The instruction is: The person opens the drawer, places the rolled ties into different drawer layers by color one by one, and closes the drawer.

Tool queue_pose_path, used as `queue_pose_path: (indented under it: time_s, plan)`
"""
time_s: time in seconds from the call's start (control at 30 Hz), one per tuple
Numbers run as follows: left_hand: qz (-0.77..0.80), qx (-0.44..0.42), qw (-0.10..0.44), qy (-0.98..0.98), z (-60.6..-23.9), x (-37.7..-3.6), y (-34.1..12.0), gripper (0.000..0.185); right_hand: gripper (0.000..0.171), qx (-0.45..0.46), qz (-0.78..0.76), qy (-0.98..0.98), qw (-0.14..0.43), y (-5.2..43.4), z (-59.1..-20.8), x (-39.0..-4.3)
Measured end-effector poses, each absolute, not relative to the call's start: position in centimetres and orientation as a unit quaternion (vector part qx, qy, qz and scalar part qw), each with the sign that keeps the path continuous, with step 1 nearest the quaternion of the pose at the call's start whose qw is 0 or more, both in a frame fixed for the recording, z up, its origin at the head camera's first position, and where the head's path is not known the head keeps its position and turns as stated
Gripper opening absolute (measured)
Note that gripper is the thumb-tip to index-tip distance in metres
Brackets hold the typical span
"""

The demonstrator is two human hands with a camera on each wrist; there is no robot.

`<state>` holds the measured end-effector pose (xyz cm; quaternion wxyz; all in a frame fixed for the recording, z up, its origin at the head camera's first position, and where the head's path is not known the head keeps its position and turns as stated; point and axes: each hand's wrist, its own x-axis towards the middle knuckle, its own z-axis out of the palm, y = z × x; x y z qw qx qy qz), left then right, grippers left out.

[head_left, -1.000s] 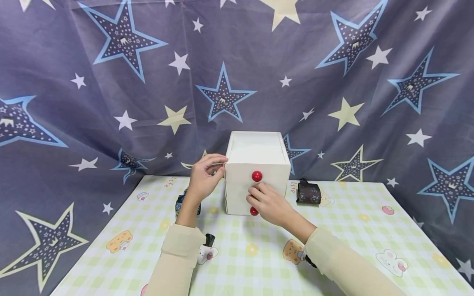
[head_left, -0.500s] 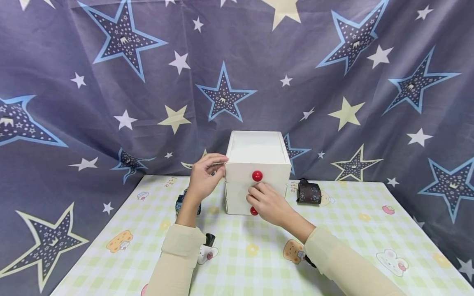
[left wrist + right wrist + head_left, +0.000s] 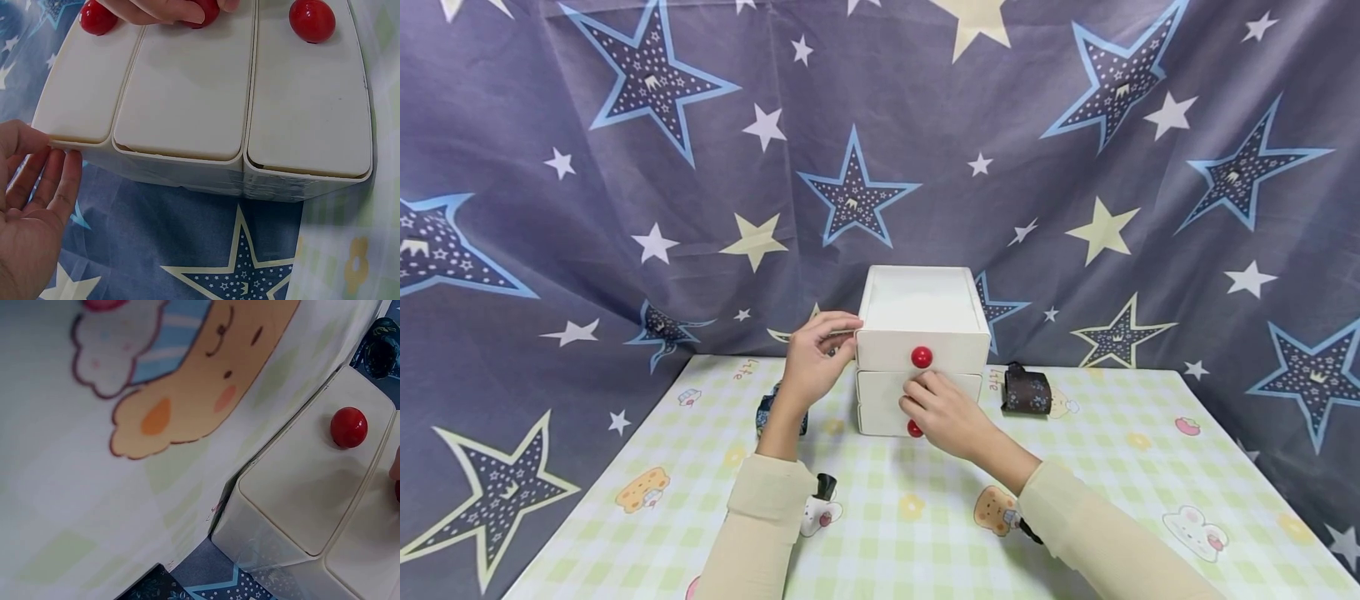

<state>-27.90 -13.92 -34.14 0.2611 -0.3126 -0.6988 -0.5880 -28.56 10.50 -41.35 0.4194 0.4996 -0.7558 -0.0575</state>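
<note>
The right hand's grip point(image 3: 943, 413) pinched the middle red knob point(image 3: 210, 14) of a white three-drawer cabinet point(image 3: 889, 353) on a tabletop point(image 3: 1097, 467); the left hand's grip point(image 3: 815, 354), loosely spread, touched its left edge. A gap divided the cabinet from a floral-patterned object point(image 3: 1027, 392), right.

Drawer unit point(image 3: 923, 298) on tablecloth point(image 3: 865, 533), curtain point(image 3: 917, 108) behind; knobs point(image 3: 921, 357) on drawer fronts point(image 3: 883, 352).

Middle knob point(image 3: 211, 14) partly behind right fingers point(image 3: 170, 9); sleeves point(image 3: 763, 521) cut by head view's edge
</note>
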Motion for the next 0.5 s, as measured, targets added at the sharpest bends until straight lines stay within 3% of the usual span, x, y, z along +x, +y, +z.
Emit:
queue_pose_path:
  time_s: [0.5]
  plan:
    - [-0.587,-0.311,0.264,-0.7,-34.44,-28.33,-13.98,0.021,0.018,0.506,-0.066,-0.753,0.416,10.51,-41.1,-28.07]
